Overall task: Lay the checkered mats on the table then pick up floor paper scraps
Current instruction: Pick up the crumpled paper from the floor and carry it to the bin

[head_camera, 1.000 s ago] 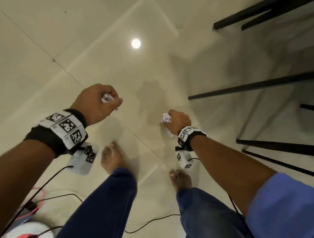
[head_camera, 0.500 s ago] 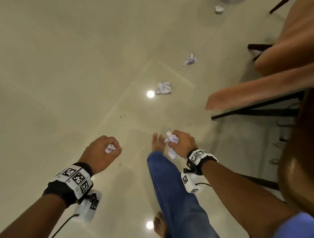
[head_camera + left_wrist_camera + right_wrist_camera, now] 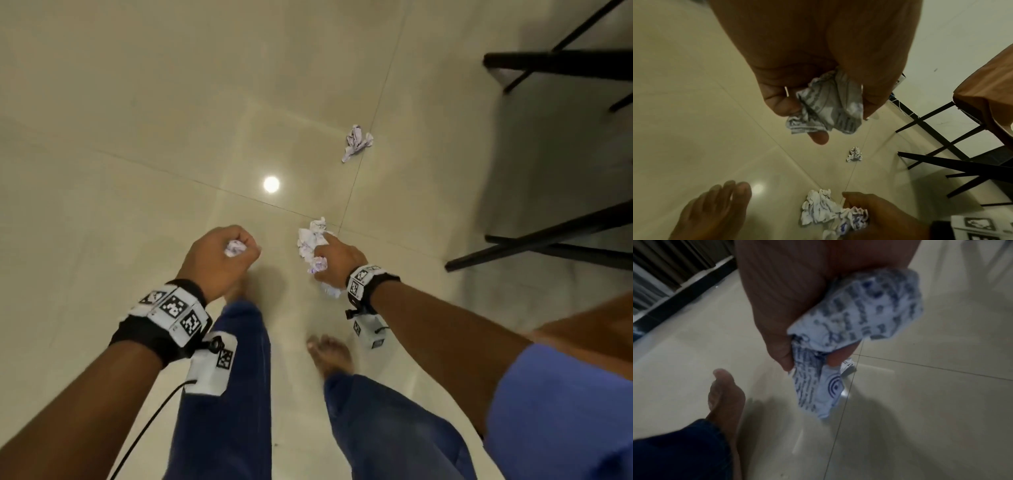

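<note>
Left hand: the left hand (image 3: 219, 260) is a fist, fingers curled tight round a small paper ball (image 3: 235, 247). From the left wrist you can see the ball (image 3: 828, 104) sticking out between thumb and fingers.
Right hand: the right hand (image 3: 337, 260) is curled round a wad of printed paper (image 3: 318, 264). In the right wrist view the wad (image 3: 857, 318) hangs down out of the fist (blue print and a ring mark on it).
Scrap by the fingers: a white scrap (image 3: 313, 236) sits at the far tips of the right hand. I cannot tell if the fingers touch it or just hang over it. The left wrist view shows it (image 3: 818, 206) on the floor, right beside that hand (image 3: 879, 214).
Far scrap: one more scrap (image 3: 357, 142) lies alone on the floor, far and a bit right of the hands, near a tile line.
Floor: shiny pale tiles (image 3: 137, 137) with a bright light spot (image 3: 271, 184).
Feet: a bare foot (image 3: 330, 356) stands near, below the right hand. Blue trouser legs (image 3: 226, 394) fill the near middle.
Chairs: black legs (image 3: 548, 236) stand on the right side.
Mats: not in view here.
Wrists: both wear bands with black-and-white squares (image 3: 174, 308).
</note>
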### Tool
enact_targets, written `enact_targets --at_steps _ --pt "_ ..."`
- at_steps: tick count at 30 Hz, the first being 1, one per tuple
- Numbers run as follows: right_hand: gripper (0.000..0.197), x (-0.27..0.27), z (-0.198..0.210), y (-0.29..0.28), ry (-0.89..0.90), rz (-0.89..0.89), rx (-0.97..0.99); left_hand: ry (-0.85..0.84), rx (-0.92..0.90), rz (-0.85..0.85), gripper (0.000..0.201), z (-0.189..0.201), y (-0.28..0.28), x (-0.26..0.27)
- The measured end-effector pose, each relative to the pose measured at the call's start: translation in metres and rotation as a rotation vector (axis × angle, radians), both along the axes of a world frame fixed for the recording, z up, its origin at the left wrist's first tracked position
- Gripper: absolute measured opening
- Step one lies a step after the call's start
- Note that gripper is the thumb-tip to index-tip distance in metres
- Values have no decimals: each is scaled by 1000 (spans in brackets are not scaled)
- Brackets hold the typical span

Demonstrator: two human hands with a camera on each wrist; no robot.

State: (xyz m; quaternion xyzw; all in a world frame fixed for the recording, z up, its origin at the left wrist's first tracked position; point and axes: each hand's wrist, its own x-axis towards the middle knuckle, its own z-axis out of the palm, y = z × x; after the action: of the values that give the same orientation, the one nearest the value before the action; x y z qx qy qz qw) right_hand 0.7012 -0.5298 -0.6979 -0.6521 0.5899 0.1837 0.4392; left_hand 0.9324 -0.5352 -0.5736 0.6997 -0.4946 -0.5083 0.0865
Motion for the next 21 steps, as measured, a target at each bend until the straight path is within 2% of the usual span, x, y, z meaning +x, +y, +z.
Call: enact_targets --at_steps 2,5,7,9,11,15,19,21 --pt "32 11 -39 -26 47 95 -41 28 -11 -40 6 -38 -37 1" --pt "39 17 -89 -42 138 217 -55 57 30 -138 4 -88 -77 2" --pt "34 20 -101 -52 176 228 -38 59 41 -196 6 -109 -100 3" --pt "18 13 -94 -61 184 139 -2 75 58 -241 12 -115 -115 -1" --pt "11 -8 -77 -76 173 -82 60 91 85 -292 14 -112 -132 -9" --pt "28 -65 -34 -108 200 -417 -11 138 161 -357 15 -100 -165 -33" --pt "42 -123 -7 -153 220 -495 -114 91 200 -498 27 -119 -203 -83" --pt "55 -153 -11 -177 230 -524 -190 -15 157 -562 50 -145 -226 -117"
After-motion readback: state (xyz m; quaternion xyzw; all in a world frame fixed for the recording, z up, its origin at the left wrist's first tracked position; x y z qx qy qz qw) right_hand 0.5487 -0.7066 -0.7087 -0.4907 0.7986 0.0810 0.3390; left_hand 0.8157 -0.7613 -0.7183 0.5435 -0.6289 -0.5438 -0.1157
